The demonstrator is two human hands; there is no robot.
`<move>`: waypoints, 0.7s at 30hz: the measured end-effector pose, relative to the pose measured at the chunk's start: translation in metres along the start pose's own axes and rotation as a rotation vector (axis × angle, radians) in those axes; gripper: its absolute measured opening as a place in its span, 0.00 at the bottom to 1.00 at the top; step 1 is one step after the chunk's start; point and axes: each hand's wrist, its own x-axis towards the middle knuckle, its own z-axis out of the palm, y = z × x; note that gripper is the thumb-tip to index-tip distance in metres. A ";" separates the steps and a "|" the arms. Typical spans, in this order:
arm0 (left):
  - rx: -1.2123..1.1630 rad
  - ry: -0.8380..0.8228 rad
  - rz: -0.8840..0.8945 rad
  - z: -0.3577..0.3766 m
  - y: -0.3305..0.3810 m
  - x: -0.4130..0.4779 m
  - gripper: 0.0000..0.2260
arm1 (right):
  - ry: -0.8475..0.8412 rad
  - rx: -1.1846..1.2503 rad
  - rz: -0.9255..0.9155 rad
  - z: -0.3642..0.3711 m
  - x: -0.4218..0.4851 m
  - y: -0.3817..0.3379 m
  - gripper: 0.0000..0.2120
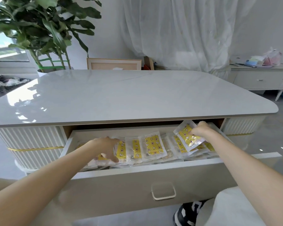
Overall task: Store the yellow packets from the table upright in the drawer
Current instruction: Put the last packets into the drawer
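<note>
1. Your right hand point(201, 130) reaches to the right rear corner of the open drawer point(137, 170), where its fingers pinch one yellow packet point(185, 136) by the packet's right side.
2. That packet is tilted, its top leaning toward the drawer's back edge, and it sits above the packets beneath it at the right end.
3. Your left hand point(104, 148) is down inside the drawer near its left end, fingers spread and laid against the packets there, with none of them curled round a packet.
4. A row of yellow packets point(153, 146) runs across the drawer from left to right, standing on edge and leaning back, each one clear plastic with a yellow printed panel.
5. More packets lie lower behind the drawer's front edge; how they are arranged cannot be told.
6. The drawer is pulled out from under the glossy white table top point(121, 95), and a pale looped handle point(163, 191) sits on the drawer front, right of centre.
7. Beyond the table's far edge stand a leafy plant point(39, 30) at the left, a picture frame point(113, 64) leaning at the middle and a white curtain point(186, 30) behind.
8. A low sideboard point(260, 79) stands off the far right corner.
9. A black-and-white shoe point(188, 212) shows on the floor below the drawer front.
</note>
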 end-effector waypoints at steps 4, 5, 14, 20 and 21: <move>0.063 0.201 0.096 -0.011 0.028 -0.002 0.32 | 0.072 -0.036 0.065 -0.009 0.005 0.012 0.10; 0.058 0.219 0.122 -0.013 0.036 -0.002 0.31 | 0.095 -0.033 0.078 -0.011 0.005 0.015 0.07; -0.017 0.275 0.282 -0.012 0.078 0.013 0.27 | 0.263 -0.202 0.134 -0.011 0.017 0.039 0.21; -0.040 0.252 0.307 -0.008 0.089 0.015 0.26 | -0.059 -0.512 -0.030 0.007 0.016 0.027 0.38; -0.043 0.249 0.313 -0.008 0.089 0.014 0.26 | -0.152 -0.521 -0.024 0.009 0.014 0.026 0.38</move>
